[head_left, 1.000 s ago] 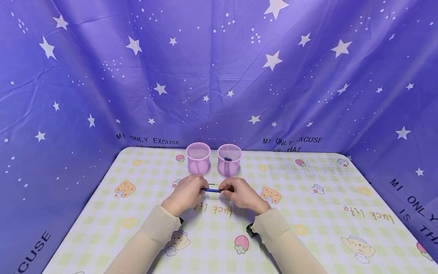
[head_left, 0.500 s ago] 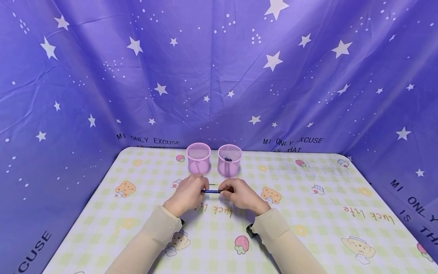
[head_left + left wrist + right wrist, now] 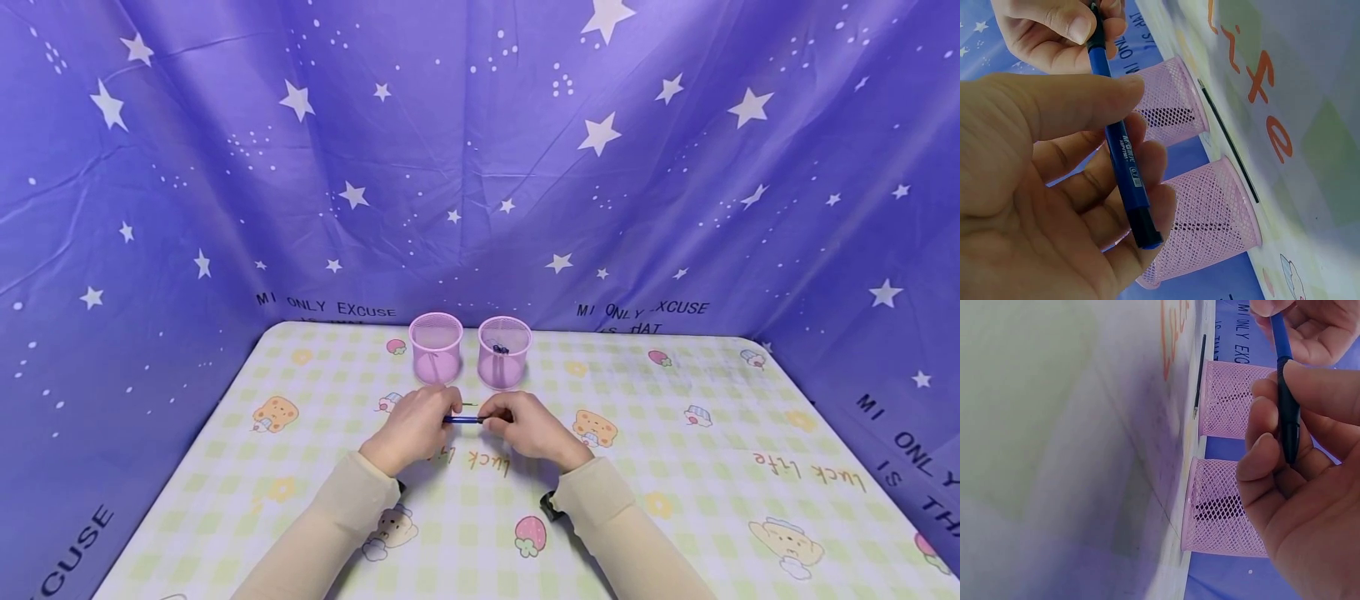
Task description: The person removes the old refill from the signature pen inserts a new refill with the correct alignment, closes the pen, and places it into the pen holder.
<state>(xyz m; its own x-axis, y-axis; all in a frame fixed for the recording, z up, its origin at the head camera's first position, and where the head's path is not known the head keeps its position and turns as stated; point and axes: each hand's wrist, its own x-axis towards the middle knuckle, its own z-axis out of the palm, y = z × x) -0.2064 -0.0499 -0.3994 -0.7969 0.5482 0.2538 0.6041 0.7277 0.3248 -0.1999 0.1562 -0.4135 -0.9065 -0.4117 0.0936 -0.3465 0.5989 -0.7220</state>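
Both hands hold a blue pen [image 3: 465, 420] level above the table, in front of two pink mesh cups. My left hand [image 3: 415, 425] pinches the barrel between thumb and fingers; its black end [image 3: 1146, 230] sticks out past them in the left wrist view. At the other end, my right hand [image 3: 528, 423] grips the black grip section [image 3: 1287, 403], whose pointed tip faces the palm. A thin dark pen refill [image 3: 1229, 140] lies on the table between the hands and the cups; in the head view the left hand hides part of it.
The left pink mesh cup [image 3: 436, 367] and right pink mesh cup [image 3: 491, 373] stand near the table's back edge. Small dark items [image 3: 500, 348] sit inside the right one. A checked cloth [image 3: 712, 475] covers the table; a purple star curtain [image 3: 480, 150] hangs behind.
My left hand has shifted slightly right, and the pen has come a little nearer to me. My right hand stays almost still; both hands keep their hold.
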